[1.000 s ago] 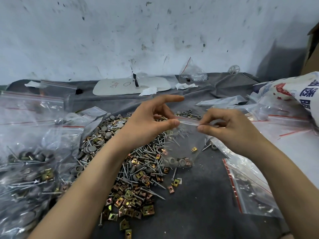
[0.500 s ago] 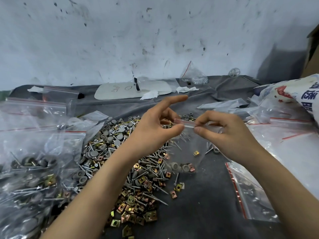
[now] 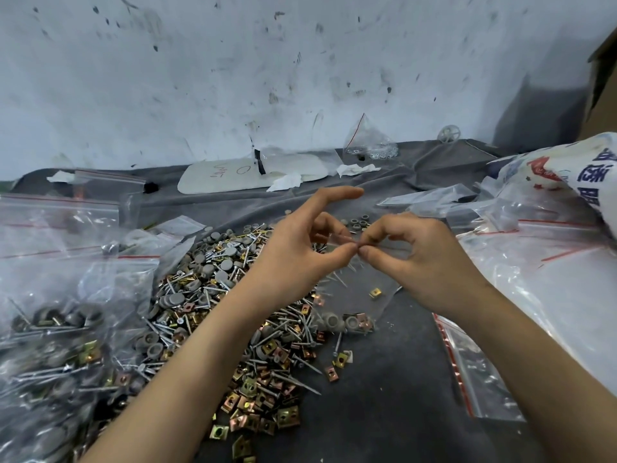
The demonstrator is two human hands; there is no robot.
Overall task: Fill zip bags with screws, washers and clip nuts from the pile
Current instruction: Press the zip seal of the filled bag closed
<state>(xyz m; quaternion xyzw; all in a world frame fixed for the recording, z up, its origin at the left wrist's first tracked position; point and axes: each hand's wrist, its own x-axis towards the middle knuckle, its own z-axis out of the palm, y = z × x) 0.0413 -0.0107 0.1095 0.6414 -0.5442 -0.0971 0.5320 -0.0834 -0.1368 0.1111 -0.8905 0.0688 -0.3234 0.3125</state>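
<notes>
A person's two hands meet above a grey cloth-covered worktop (image 3: 384,412). The left hand (image 3: 297,259) and right hand (image 3: 420,259) each pinch the top strip of a small clear zip bag (image 3: 354,295) between thumb and curled fingers (image 3: 384,228), their fingertips almost touching. The left forefinger sticks out straight. The bag hangs below the hands, holding screws, grey washers (image 3: 337,320) and a brass clip nut (image 3: 375,293). Just beneath and to the left lies the loose pile (image 3: 213,295) of the same parts. Filled bags (image 3: 60,329) lie at far left, empty bags (image 3: 474,372) at right.
</notes>
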